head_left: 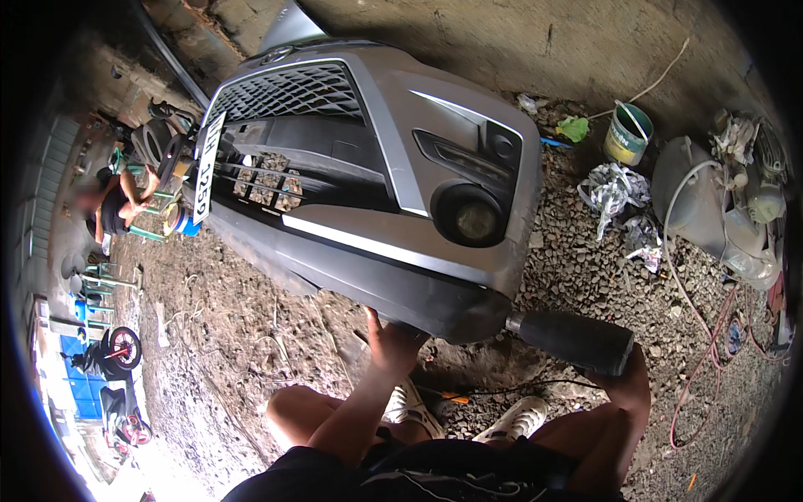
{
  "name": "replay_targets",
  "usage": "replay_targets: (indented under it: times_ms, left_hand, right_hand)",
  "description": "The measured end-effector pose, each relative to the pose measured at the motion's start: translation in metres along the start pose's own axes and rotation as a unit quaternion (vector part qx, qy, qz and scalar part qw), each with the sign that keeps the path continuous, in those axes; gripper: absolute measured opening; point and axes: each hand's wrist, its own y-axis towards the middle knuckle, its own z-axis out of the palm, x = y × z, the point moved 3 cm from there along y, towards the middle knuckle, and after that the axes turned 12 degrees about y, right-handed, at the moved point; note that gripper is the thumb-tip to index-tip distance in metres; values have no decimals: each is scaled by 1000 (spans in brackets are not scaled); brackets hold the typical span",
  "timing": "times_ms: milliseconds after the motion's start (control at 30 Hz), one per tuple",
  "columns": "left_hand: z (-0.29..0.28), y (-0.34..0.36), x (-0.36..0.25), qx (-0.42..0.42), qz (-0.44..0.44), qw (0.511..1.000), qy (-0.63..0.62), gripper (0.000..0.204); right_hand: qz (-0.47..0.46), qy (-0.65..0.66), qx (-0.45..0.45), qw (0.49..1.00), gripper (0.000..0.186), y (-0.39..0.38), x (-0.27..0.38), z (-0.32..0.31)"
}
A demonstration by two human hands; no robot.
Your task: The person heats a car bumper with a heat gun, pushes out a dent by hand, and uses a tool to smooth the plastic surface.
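A grey and black car front bumper (351, 272) with a mesh grille, a number plate and a round fog lamp stands tilted in front of me. My left hand (393, 347) grips its black lower edge; some of the fingers are hidden there. In my right hand (627, 383) is a black heat gun (573, 337), held at its rear end. Its metal nozzle points left, close to the bumper's lower corner; whether it touches cannot be made out. A dark cord (535, 385) runs over the ground between my feet and the right hand.
Gravel and dirt (251, 335) cover the ground. Right of the bumper are a green and yellow bucket (629, 134), crumpled foil (615, 192), a large grey container (682, 184) and a pinkish hose (690, 381). Far left, a person (117, 201) sits near motorcycles (124, 351).
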Motion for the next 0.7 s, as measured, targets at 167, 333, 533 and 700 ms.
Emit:
replay_targets:
  times_ms: [167, 333, 533, 700]
  left_hand:
    - [-20, 5, 16, -6, 6, 999, -50, 125]
    - [2, 3, 8, -28, -11, 998, -51, 125]
    - [6, 2, 4, -19, 6, 998, -54, 124]
    - [5, 1, 3, -24, 13, 999, -42, 126]
  right_hand:
    - [15, -138, -32, 990, 69, -2, -28, -22]
    - [-17, -87, -14, 996, 60, -1, -2, -2]
    - [-9, -64, -9, 998, 57, -4, 2, 1]
    - [-10, -130, -11, 991, 52, -1, 2, 4]
